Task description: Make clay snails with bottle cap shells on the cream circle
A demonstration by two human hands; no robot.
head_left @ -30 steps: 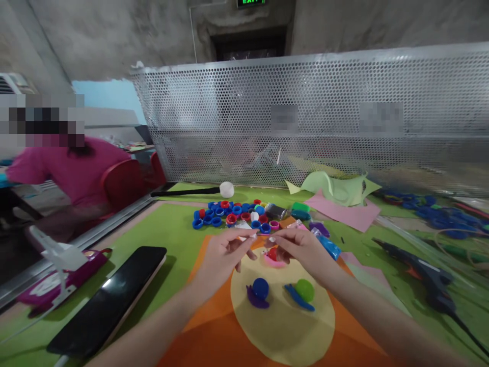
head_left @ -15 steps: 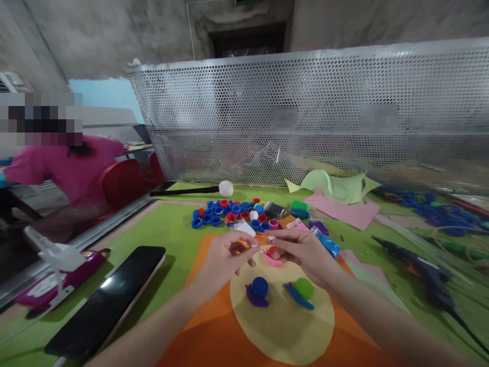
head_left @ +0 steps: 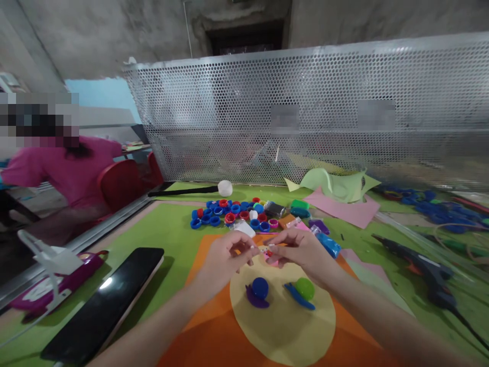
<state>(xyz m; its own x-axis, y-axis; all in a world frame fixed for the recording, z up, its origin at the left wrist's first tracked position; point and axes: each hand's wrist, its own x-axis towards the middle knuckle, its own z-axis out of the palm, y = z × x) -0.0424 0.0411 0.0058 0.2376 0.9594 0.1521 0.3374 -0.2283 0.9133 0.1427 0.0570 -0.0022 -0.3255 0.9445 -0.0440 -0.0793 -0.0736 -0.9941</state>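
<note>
My left hand (head_left: 225, 257) and my right hand (head_left: 300, 250) meet over the far edge of a yellow paper disc (head_left: 282, 318) that lies on an orange sheet (head_left: 214, 316). Both pinch something small between their fingertips, too small to name, right above a red cap on a pink piece (head_left: 272, 259). On the disc sit a blue cap on a purple shape (head_left: 259, 291) and a green cap on a blue shape (head_left: 301, 291).
A heap of blue and red bottle caps (head_left: 229, 214) lies behind the hands. A black phone (head_left: 105, 300) is at the left, a glue gun (head_left: 424, 267) at the right, pink paper (head_left: 346, 209) and green paper (head_left: 336, 184) further back. A perforated metal screen (head_left: 305, 112) closes the far side. A person in pink (head_left: 64, 173) sits at the left.
My hands have drawn closer together and dropped slightly toward the red cap. The camera has tilted down a little.
</note>
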